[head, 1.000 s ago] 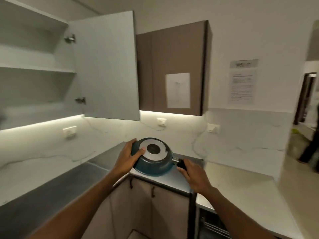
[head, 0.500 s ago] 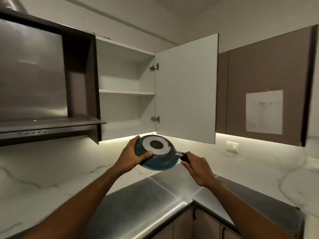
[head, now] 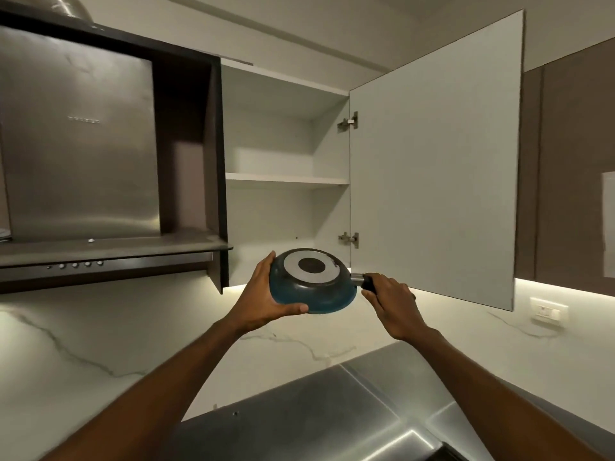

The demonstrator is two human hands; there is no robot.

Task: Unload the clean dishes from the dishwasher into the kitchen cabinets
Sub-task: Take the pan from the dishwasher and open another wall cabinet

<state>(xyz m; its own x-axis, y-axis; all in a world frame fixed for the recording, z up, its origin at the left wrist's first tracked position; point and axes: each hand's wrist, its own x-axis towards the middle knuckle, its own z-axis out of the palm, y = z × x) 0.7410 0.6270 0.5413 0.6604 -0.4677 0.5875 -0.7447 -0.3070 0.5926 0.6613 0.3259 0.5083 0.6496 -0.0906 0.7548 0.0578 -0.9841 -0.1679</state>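
Head view: left hand (head: pixel 266 299) cups the upturned pan (head: pixel 312 283), right hand (head: pixel 387 299) probably clamps its handle; above them, the cabinet (head: pixel 286 181) edge could knock it loose.

The pan (head: pixel 312 284) is held bottom up, so its inside cannot be seen. Its handle (head: pixel 366 281) vanishes inside the right hand (head: pixel 392 302). The left hand (head: pixel 263 299) covers the pan's near left rim. The lettering on the hood (head: pixel 80 161) is too faint to read. A paper (head: pixel 608 224) on the far cabinet is cut by the right edge, and both forearms run out of the bottom.
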